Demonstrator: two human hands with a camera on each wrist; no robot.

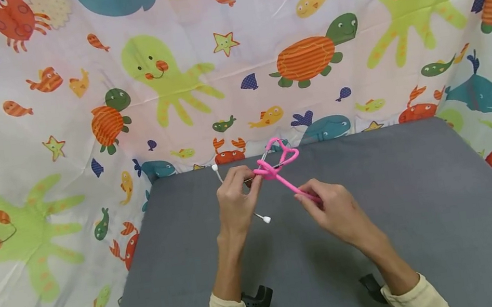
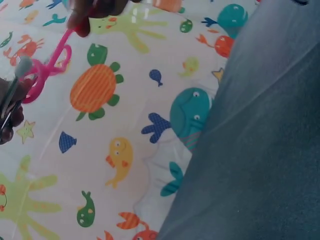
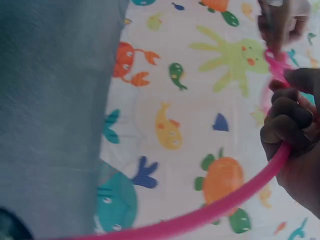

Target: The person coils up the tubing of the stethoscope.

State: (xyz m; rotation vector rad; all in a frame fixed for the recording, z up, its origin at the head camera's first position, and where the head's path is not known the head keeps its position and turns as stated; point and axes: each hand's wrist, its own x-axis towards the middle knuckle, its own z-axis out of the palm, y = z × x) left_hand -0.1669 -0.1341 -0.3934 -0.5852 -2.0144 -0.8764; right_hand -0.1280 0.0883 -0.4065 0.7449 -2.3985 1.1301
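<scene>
A stethoscope with bright pink tubing (image 1: 289,184) is held up above the grey table, its tube looped around itself near the metal ear tubes. My left hand (image 1: 235,197) pinches it by that looped end. On either side of this hand a white ear tip (image 1: 267,219) sticks out on a thin metal tube. With curled fingers my right hand (image 1: 336,209) grips the straight stretch of tubing to the right. In the right wrist view, more pink tube (image 3: 200,218) trails down from the right hand (image 3: 295,125). I cannot make out the chest piece.
The grey table (image 1: 188,277) spreads beneath both hands. Behind it and at its sides hangs a white curtain (image 1: 189,20) printed with sea animals. A black strap piece (image 1: 258,299) sits at the left wrist, another (image 1: 372,289) at the right wrist.
</scene>
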